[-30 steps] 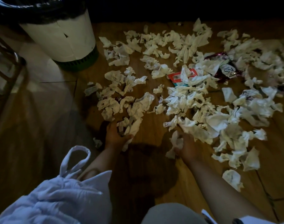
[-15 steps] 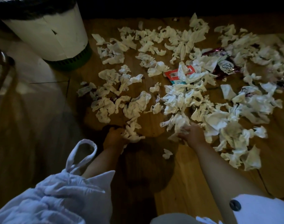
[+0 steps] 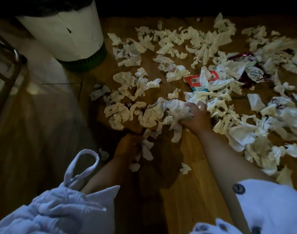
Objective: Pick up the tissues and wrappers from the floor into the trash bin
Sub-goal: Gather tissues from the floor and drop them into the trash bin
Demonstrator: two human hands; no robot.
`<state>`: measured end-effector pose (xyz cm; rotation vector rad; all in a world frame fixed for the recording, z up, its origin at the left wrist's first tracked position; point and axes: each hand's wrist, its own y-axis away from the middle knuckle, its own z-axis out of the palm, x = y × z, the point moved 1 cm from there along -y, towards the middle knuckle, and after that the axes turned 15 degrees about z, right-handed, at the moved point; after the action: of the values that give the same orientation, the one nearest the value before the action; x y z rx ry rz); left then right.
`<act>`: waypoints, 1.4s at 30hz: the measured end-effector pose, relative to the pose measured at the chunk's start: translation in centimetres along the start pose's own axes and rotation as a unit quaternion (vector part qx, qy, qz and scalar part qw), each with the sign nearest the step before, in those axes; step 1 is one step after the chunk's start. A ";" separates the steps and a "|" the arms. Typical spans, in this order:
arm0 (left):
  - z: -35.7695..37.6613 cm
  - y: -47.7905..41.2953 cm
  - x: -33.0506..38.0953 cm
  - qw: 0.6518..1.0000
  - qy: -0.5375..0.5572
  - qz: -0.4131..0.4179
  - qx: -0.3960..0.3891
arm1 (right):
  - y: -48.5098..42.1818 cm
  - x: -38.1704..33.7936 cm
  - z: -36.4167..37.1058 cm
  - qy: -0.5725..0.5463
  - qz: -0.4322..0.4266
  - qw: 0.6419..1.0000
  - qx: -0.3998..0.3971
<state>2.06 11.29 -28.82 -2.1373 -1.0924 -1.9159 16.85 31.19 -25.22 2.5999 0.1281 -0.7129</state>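
Crumpled white tissues [image 3: 203, 46] lie scattered over the wooden floor, from the middle to the far right. Among them are a red and white wrapper [image 3: 194, 81] and a dark purple wrapper [image 3: 253, 74]. My right hand [image 3: 197, 118] is closed on a bunch of tissues [image 3: 177, 114] in the middle of the heap. My left hand [image 3: 127, 146] sits lower and nearer, closed around a few tissues [image 3: 146, 147] that hang from it. The white trash bin [image 3: 65, 34] with a black liner and green base stands at the upper left.
A metal chair frame [image 3: 8, 65] stands at the far left edge. A white cloth bag with a loop handle [image 3: 81, 164] hangs near my left arm. Small stray tissues [image 3: 184, 168] lie on the bare floor between my arms.
My right hand has moved forward and left into the heap and gathered a larger bunch of tissues. My left hand has stayed low, still closed on its tissues.
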 end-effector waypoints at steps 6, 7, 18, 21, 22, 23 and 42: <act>-4.7 -2.9 2.8 0.972 -0.156 0.094 0.148 | -1.3 -2.2 0.8 0.072 0.026 0.991 -0.111; -5.5 -3.7 2.9 0.974 -0.150 0.072 0.153 | -1.0 -2.5 1.2 0.082 0.017 0.990 -0.112; -5.8 -5.1 1.6 0.981 -0.180 0.021 0.072 | 1.1 -2.3 2.8 -0.080 0.060 0.985 -0.143; -6.8 -5.4 1.5 0.986 -0.150 0.011 0.071 | 1.0 -2.6 2.5 -0.116 0.099 0.968 -0.201; -7.2 -5.3 1.7 0.986 -0.144 0.012 0.078 | 1.1 -2.7 2.5 -0.097 0.101 0.963 -0.230; -7.6 -5.2 1.7 0.987 -0.136 0.014 0.083 | 1.3 -2.9 2.5 -0.073 0.114 0.956 -0.261; -9.4 -2.4 4.3 0.994 -0.032 -0.042 0.097 | 6.0 -8.0 4.9 -0.131 0.156 0.973 -0.106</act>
<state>-7.27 10.36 -23.89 -2.0903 -1.3411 -1.7038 8.91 23.92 -22.66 2.2301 -0.2672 -0.8642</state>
